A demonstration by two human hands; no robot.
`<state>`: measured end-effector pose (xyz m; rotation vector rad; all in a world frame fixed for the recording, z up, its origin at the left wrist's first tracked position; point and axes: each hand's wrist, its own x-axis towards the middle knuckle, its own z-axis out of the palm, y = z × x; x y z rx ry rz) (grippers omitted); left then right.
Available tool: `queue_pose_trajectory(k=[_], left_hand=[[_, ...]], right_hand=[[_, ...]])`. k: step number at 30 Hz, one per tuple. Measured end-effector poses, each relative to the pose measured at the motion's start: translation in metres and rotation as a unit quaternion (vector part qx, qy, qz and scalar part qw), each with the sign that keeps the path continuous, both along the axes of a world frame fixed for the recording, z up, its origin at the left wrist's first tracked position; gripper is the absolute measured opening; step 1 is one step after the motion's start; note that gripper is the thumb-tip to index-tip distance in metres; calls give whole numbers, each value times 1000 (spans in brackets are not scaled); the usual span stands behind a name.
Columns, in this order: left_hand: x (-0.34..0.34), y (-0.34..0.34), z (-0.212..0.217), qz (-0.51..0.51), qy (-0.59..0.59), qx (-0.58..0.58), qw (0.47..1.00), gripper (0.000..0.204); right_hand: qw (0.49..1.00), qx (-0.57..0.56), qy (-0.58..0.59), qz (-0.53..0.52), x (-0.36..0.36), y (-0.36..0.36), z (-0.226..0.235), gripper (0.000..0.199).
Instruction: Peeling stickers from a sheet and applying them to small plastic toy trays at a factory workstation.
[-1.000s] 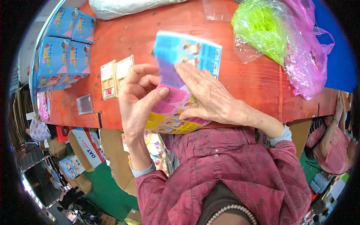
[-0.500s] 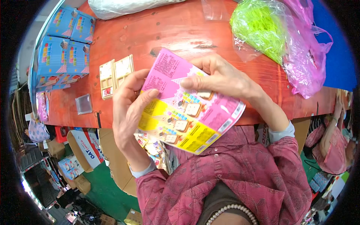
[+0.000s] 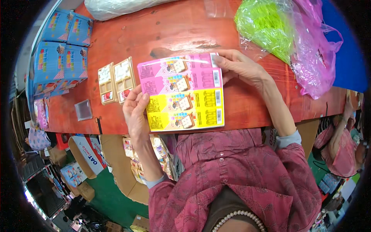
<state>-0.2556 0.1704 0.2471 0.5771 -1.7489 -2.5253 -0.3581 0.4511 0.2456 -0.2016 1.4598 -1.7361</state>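
A printed sheet of labels [image 3: 199,94], possibly a thin stack of them, has two pink rows above two yellow rows, each with a cracker-like picture. It is held up between both hands over the table's near edge. Its left edge is pinched by my left hand [image 3: 136,114], thumb in front and fingers partly hidden behind. At the upper right corner, my right hand [image 3: 243,69] grips the sheet with the thumb on top. Just left of the sheet lie two small compartment trays [image 3: 114,87] with white pieces and red packets in them.
Blue printed boxes [image 3: 58,63] stand stacked at the left of the red table [image 3: 154,29]. A small clear square case [image 3: 83,110] lies near the front edge. Green shreds in a clear bag [image 3: 266,29] and a pink bag [image 3: 315,69] sit right. Below, an open carton [image 3: 116,170] holds small packs.
The sheet was tilted and has been turned level, face up. My right hand has slid from its middle to the upper right corner; my left hand has shifted down its left edge.
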Motion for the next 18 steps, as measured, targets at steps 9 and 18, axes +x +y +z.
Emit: queue_pose_trajectory(k=[9, 18], left_hand=[[15, 37, 2, 31, 84, -57, 994, 38], [-4, -1, 52, -164, 40, -333, 928, 64]], right_hand=[[975, -89, 18, -204, 15, -20, -15, 34], [971, -81, 217, -54, 18, -25, 19, 31]])
